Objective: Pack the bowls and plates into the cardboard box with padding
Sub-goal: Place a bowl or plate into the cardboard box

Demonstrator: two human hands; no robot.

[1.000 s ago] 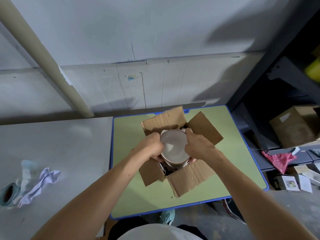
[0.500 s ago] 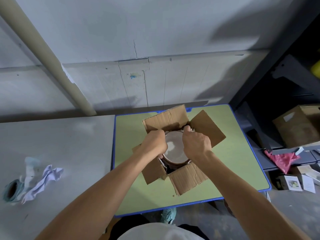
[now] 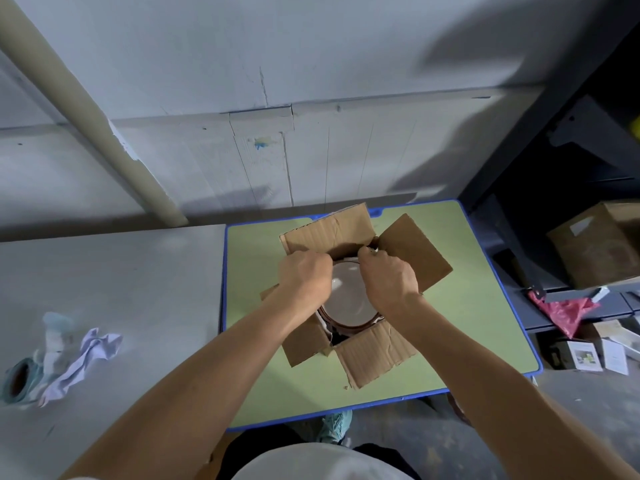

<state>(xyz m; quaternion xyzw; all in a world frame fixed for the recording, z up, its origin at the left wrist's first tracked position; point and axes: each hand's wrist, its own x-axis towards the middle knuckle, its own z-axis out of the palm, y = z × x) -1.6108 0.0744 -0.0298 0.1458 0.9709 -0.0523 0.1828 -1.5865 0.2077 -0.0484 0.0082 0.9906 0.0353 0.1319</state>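
An open cardboard box (image 3: 374, 355) stands on a green table with a blue edge (image 3: 256, 265), its four flaps folded out. Inside lies a pale round plate (image 3: 348, 301) on top of a brown-rimmed dish; white padding peeks out along the box's near left wall. My left hand (image 3: 304, 277) is curled over the plate's far left rim, fingers hidden inside the box. My right hand (image 3: 388, 277) is curled at the far right rim, fingertips pinching something small and white near the far flap. What each hand grips is hidden.
A grey table (image 3: 114, 306) adjoins on the left, carrying a crumpled white cloth (image 3: 83, 362) and a tape roll (image 3: 19, 379). On the right are dark shelves, a brown carton (image 3: 599, 244), a red bag (image 3: 564, 313) and small boxes on the floor.
Both hands have moved from the plate's sides toward the far edge of the box and come closer together. The plate sits lower in the box.
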